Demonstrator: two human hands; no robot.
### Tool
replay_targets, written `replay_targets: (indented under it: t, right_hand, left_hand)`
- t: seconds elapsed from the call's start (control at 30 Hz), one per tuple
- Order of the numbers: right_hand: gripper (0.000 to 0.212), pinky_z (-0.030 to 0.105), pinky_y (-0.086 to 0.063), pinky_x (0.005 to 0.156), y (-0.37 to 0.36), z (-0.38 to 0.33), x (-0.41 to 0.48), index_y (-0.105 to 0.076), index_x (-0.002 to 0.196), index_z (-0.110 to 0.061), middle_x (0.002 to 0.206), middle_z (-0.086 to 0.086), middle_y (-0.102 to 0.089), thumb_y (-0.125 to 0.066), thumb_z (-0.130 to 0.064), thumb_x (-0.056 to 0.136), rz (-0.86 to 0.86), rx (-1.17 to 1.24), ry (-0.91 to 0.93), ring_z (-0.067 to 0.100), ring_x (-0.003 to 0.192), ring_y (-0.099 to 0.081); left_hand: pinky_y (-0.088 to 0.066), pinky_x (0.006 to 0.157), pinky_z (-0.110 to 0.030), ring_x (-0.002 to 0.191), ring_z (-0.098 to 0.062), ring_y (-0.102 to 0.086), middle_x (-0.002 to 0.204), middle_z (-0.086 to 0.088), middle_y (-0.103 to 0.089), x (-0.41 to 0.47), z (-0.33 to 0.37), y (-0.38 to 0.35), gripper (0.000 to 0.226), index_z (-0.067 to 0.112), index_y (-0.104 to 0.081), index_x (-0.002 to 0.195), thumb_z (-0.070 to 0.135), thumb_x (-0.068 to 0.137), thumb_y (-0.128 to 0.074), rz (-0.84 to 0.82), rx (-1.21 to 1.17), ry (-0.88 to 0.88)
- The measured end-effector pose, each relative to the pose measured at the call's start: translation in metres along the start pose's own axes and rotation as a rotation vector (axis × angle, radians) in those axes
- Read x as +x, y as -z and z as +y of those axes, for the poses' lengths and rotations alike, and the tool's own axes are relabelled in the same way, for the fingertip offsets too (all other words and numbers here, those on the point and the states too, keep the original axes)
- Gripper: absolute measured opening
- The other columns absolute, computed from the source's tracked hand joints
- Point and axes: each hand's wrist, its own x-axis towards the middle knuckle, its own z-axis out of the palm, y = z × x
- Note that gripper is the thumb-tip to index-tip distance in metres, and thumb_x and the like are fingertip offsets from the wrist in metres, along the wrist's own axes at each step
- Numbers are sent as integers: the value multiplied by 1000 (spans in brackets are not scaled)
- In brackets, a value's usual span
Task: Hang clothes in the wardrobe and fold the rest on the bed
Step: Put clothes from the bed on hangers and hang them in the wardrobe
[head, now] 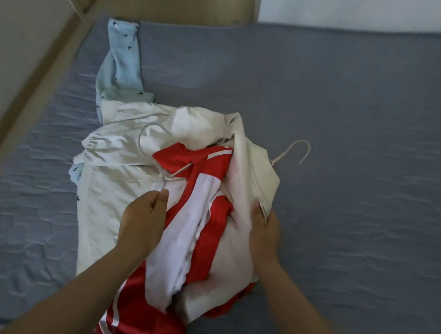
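**Clearance: right open, left tight**

Grey bed (359, 110) is bare right of and beyond the clothes pile (127, 161), a wide free lane. Right hanger (299, 151) hook juts off the pile's right edge. Left hanger (149, 136) hook sticks up on top. Blue garment (123, 57) trails far-left. Wooden panel (39, 65) hems the bed's left side, leaving only a narrow strip.

Clothes pile (115, 176) on bed (357, 149)

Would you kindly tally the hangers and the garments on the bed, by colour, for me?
Hangers: 2
Light blue garment: 1
Red-and-white garment: 1
Cream garments: 2, as far as the pile shows
Total: 6
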Motion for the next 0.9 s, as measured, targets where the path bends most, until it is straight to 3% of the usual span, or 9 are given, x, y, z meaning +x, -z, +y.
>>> replay_targets:
  t: [0.1,0.13,0.2,0.37,0.47,0.67,0.8,0.9]
  right_hand:
    - [17,21,-49,77,8,-54,-17,-60,89,-26,86,-10,-62,-51,-37,98,-42,-63,115,0,81,-59]
    - [18,12,-45,68,12,-76,-23,-56,81,-30,78,-14,-58,-52,-36,97,-48,-90,158,-7,71,-56]
    - [29,7,-39,56,22,-119,-34,-46,69,-35,65,-15,-50,-54,-33,97,-51,-166,268,-9,60,-51]
    - [41,17,-27,49,57,-227,-63,-36,62,-20,56,-10,-37,-54,-33,97,-101,-341,513,6,51,-34]
    - [43,20,-22,47,90,-286,-88,-34,61,-18,53,-9,-33,-55,-32,96,-95,-424,650,6,49,-29]
    - [46,29,-24,47,170,-388,-122,-34,56,-25,48,-7,-34,-56,-31,96,30,-557,865,9,46,-35]
    - [42,35,-35,52,217,-437,-134,-44,59,-20,54,-2,-47,-52,-39,96,117,-611,891,21,53,-50]
    - [45,28,-24,46,240,-458,-142,-40,57,-19,51,-5,-45,-54,-37,96,201,-667,922,12,49,-44]
  left_hand:
    - [-29,49,-29,49,-15,-35,50,-2,-38,4,33,38,49,11,-35,57,35,100,-40,55,-29,-15]
    - [-29,49,-28,49,-14,-36,50,-1,-40,5,45,53,49,11,-36,57,34,100,-40,71,-41,-27]
    - [-29,48,-28,49,-15,-39,50,-1,-43,5,69,83,48,12,-39,57,33,100,-41,115,-41,-59]
    - [-27,49,-30,51,-20,-42,50,-3,-43,1,129,164,50,9,-41,55,33,98,-42,203,-34,-119]
    - [-26,48,-29,51,-20,-43,49,-3,-44,-14,161,212,50,6,-46,56,34,97,-42,249,-35,-150]
    - [-22,46,-29,46,-18,-36,42,0,-34,-38,222,282,53,15,-30,45,27,93,-48,348,-73,-244]
    - [-29,48,-28,51,-15,-45,49,-1,-47,-52,252,307,50,11,-40,49,33,94,-46,342,-41,-263]
    - [-32,53,-30,57,-14,-50,56,0,-54,-62,265,312,48,12,-48,54,38,95,-44,299,-11,-275]
